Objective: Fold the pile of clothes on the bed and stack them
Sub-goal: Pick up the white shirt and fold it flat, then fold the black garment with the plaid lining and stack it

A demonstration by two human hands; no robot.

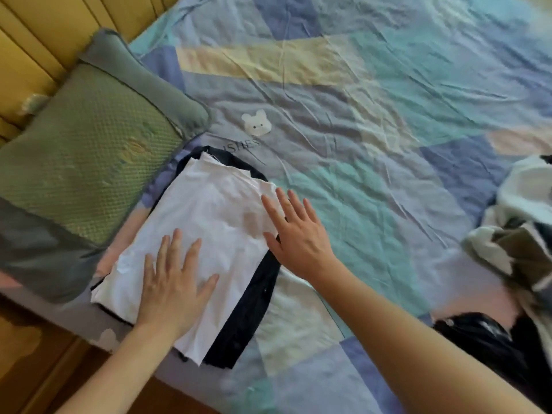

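Nearest, at the right edge, lies a shiny black thing [478,333]; what it is cannot be told. Just past it on the right sits the pile of clothes [519,234], all bunched up, white and dark mixed together.

On the near left part of the bed [373,144] are 2 folded things in a stack. The white cloth [206,222] lies flat on top. Under it is a dark garment [254,309], and its edge peeks out along the right side and at the far end.

The left hand [173,282] lies flat on the near part of the white cloth, fingers straight and spread, pressing down and holding nothing. The right hand [295,231] is flat too, fingers straight. It rests on the right edge of the white cloth, partly over the dark garment, and grips nothing.

To the left of the stack is a green pillow [89,150], touching the bed's left side.

Farther off, past the stack, a small white bear patch [256,123] sits on the blue, green and yellow bed cover. At the far left corner is a yellow headboard [44,34].
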